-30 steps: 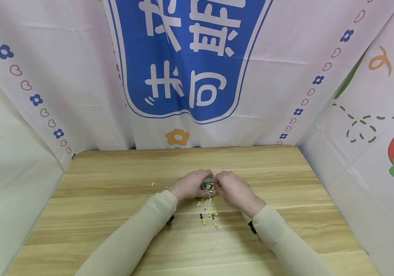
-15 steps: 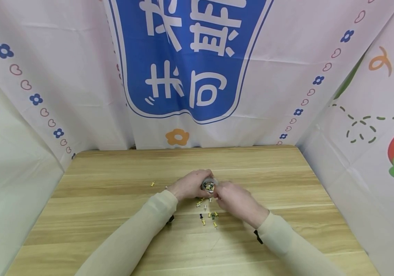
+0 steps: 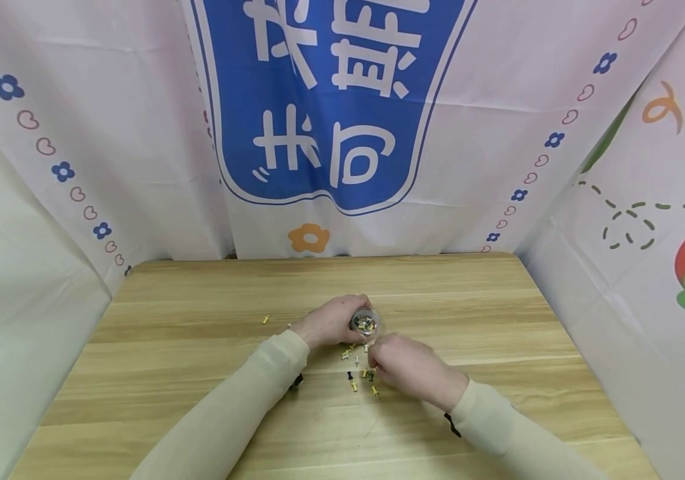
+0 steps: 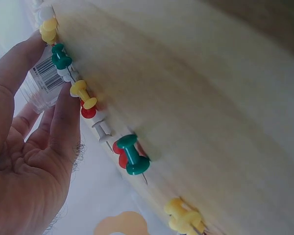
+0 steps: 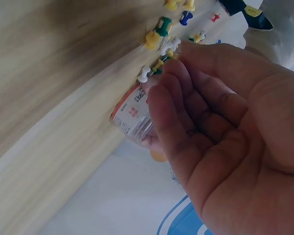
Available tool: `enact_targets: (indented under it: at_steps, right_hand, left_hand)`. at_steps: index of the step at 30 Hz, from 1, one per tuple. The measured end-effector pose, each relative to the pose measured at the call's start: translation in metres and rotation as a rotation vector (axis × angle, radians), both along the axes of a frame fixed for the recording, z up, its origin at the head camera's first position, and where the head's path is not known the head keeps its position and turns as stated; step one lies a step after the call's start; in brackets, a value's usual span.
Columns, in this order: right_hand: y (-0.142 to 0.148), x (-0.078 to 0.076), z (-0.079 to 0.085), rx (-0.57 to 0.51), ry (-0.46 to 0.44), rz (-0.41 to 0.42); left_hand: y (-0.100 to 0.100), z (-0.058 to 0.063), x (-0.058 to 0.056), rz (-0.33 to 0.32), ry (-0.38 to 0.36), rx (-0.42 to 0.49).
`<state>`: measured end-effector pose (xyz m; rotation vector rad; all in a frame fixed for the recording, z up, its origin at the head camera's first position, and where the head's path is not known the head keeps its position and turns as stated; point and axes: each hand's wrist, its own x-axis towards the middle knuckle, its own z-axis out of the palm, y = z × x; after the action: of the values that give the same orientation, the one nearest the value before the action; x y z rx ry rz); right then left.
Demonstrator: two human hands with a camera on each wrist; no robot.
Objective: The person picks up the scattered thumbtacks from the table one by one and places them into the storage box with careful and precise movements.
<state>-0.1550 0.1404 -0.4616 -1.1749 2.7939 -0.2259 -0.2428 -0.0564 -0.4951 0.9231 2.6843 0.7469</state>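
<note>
Left hand (image 3: 329, 321) grips clear jar (image 3: 364, 323) holding pushpins; right hand (image 3: 405, 365), fingers loosely curled, holding nothing visible, over loose pushpins (image 3: 360, 375) on table (image 3: 198, 347).

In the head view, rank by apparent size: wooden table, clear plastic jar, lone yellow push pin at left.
1. Light wooden table
2. Small clear plastic jar, held in the left hand
3. Lone yellow push pin

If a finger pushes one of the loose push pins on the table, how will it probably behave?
A push pin is small plastic with a thin metal point, so it is probably very light and skids easily on the smooth wooden table. Its round, waisted head may make it roll in a curve. The point could prick the right hand reaching there.
</note>
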Motion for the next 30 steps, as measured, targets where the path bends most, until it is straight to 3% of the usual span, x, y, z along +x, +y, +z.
enact_targets:
  at_steps: [15, 30]
  right_hand:
    - [-0.004, 0.015, -0.002, 0.036, -0.041, 0.058]
    - [-0.007, 0.021, -0.008, 0.059, -0.041, 0.029]
  left_hand:
    - [0.0, 0.001, 0.001, 0.013, -0.028, 0.007]
    - [-0.001, -0.001, -0.001, 0.005, -0.021, -0.002]
